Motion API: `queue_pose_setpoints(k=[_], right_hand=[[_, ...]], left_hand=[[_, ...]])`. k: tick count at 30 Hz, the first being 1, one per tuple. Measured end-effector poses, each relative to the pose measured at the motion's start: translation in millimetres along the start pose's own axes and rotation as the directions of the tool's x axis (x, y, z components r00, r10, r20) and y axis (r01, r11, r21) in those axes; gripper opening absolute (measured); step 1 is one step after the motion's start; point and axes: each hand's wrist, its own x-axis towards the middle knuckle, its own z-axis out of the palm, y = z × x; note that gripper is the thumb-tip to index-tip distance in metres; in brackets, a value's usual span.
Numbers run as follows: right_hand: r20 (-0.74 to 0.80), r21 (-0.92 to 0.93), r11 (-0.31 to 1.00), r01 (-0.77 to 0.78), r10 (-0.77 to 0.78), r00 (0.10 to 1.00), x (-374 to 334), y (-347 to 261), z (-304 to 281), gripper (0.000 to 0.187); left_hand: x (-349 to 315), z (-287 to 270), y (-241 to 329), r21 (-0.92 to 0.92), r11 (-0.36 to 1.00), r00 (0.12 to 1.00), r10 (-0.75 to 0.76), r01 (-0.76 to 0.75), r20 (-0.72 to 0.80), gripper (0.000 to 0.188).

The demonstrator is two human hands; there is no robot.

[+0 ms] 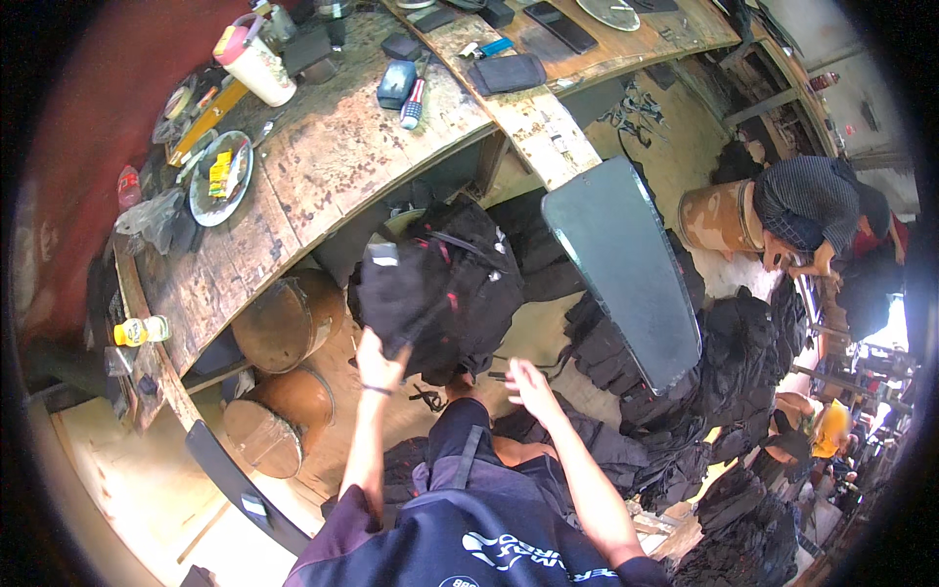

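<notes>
My left hand (380, 362) grips the lower edge of a folded black cloth piece (399, 293) with a small white label at its top. Behind and beside that piece is a heap of black garments (481, 279) with a few red bits, lying under the bench edge. My right hand (531, 389) hovers to the right of the heap, apart from the cloth, fingers curled together. A small dark object shows at its fingertips, too small to name.
A stained wooden bench (333, 157) curves ahead, bearing a tumbler (256, 64), a plate (221, 181) and a phone (560, 26). A dark tapered board (626, 274) juts out at right. Drums (289, 323), black cloth piles (734, 342) and a bending person (807, 205) are nearby.
</notes>
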Motion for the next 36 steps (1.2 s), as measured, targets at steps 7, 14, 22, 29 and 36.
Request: queue_pose_setpoints(k=[7,14,22,29,36], right_hand=[[-0.200,0.527,0.849,-0.043,0.173,0.964,48,-23,13,0.087],[-0.197,0.602,0.795,-0.082,0.247,0.949,-102,97,-24,0.083],[-0.324,0.614,0.789,0.022,0.226,0.918,-239,108,-54,0.077],[-0.488,0.528,0.830,0.181,0.122,0.865,-308,75,-105,0.073],[-0.600,0.457,0.835,0.306,0.036,0.799,-344,42,-145,0.069]], left_hand=[[-100,36,158,0.251,0.825,0.757,0.285,-0.506,0.589,0.022],[-149,25,203,-0.331,0.937,0.432,0.347,-0.116,0.832,0.044],[-179,41,164,-0.232,0.967,0.679,0.239,-0.104,0.694,0.073],[-126,107,317,-0.138,0.930,0.666,0.343,-0.341,0.662,0.059],[-105,178,388,-0.046,0.760,0.618,0.561,-0.649,0.550,0.054]])
